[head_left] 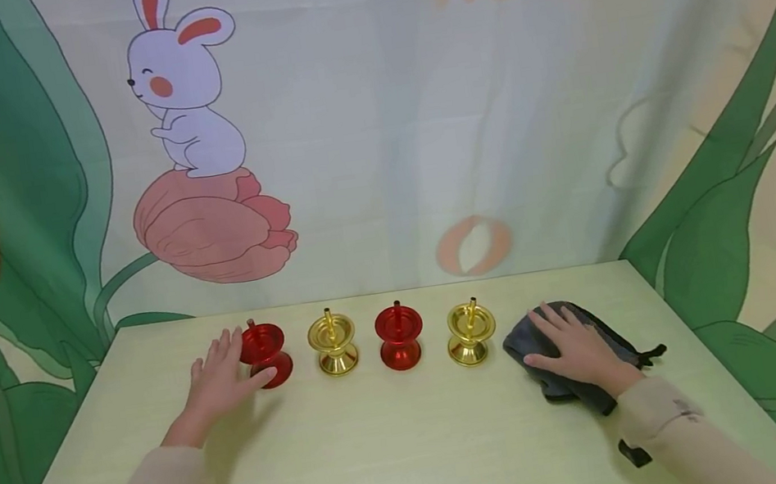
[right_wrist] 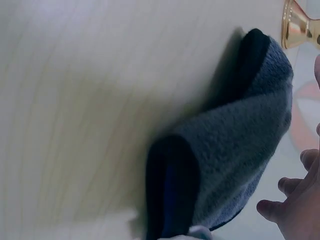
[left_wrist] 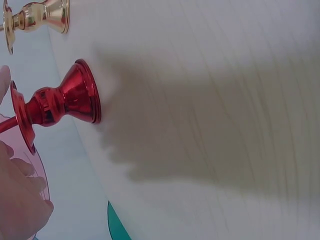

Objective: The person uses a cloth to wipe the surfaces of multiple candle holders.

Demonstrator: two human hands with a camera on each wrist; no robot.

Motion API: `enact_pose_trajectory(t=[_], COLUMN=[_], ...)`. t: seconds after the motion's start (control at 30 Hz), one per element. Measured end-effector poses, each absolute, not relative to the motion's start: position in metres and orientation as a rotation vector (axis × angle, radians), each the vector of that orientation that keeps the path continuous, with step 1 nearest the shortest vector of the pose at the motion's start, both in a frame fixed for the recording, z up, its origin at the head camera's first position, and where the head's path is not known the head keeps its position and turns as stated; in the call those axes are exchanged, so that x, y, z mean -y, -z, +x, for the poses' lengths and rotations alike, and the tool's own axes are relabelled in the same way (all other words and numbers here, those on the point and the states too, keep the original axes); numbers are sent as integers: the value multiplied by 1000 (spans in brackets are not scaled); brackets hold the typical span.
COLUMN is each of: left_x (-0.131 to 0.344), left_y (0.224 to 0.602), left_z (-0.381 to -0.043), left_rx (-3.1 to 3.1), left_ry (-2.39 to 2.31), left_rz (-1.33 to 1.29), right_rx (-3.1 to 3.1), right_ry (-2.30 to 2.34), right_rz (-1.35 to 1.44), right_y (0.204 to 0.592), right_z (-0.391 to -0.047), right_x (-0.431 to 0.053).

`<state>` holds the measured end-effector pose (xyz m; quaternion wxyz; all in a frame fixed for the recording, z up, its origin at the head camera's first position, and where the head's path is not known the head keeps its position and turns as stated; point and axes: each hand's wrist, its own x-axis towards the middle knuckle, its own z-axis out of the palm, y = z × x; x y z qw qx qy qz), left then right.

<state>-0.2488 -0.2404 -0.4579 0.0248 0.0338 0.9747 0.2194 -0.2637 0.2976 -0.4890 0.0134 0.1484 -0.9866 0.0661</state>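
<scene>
Four-fingers-spread, my left hand [head_left: 221, 381] is beside a red metal stand [head_left: 263, 342] with a shallow dish and a thin upright tube. In the left wrist view the hand [left_wrist: 22, 200] is near the dish of this red stand [left_wrist: 57, 102]; contact cannot be told. My right hand [head_left: 577, 344] is over a folded dark grey cloth [head_left: 554, 392] with black edging. The right wrist view shows that hand [right_wrist: 300, 210] with fingers extended, apart from the cloth [right_wrist: 230, 145].
Right of the first red stand are a gold stand [head_left: 334, 340], another red stand [head_left: 399, 335] and another gold stand [head_left: 470, 334], upright in a row. They stand on a pale wooden table [head_left: 388, 457]. A printed curtain [head_left: 372, 128] hangs behind its far edge.
</scene>
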Motion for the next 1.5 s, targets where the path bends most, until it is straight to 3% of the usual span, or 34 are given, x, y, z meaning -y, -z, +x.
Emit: enact_pose_trajectory(t=[0.63,1.5], left_x=[230,224], left_y=[463,482], left_z=[-253,-261], left_rx=[-3005,-2910], left_ry=[-720,-1165], left_rz=[52,-260], right_rx=[3087,2988], right_ry=[-212,-265], right_rz=[437,354], right_y=[509,508], right_z=[-263,-263], right_x=[-286,-279])
